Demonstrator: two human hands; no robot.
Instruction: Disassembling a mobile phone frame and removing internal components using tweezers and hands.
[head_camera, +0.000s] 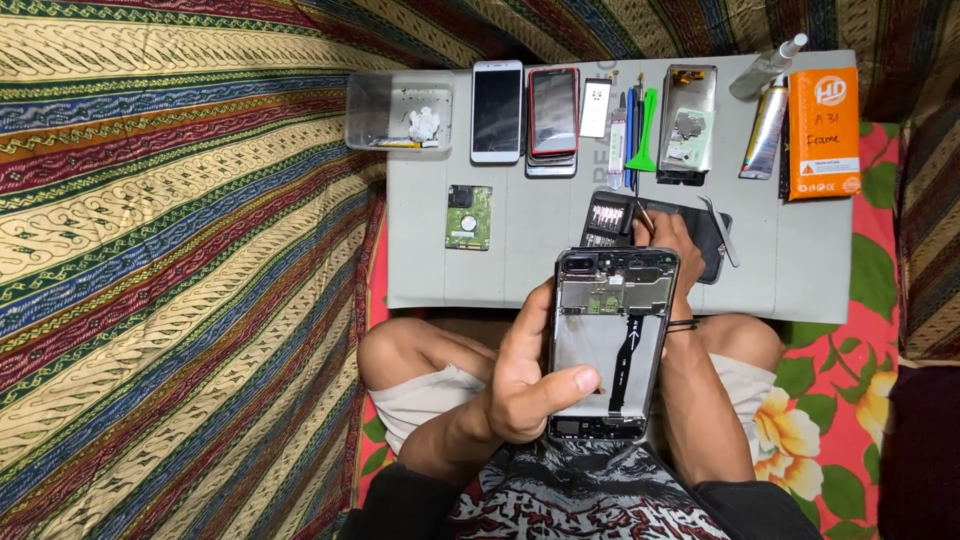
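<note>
My left hand (525, 375) holds an opened phone frame (612, 330) upright over my lap, thumb pressed across its lower metal plate. A black flex cable runs down the frame's middle and its circuit parts show at the top. My right hand (672, 240) reaches past the frame's top edge to a black screwdriver bit case (608, 218) on the grey mat (540, 260), pinching a thin dark tool (642, 215). The frame hides most of that hand.
On the mat lie a clear plastic tray (400, 110), a white phone (497, 110), a stack of phones (553, 115), a green pry tool (645, 135), a hard drive (468, 216), another phone frame (688, 122), tweezers (720, 230), a glue tube (766, 130) and an orange box (823, 132). Patterned cloth surrounds it.
</note>
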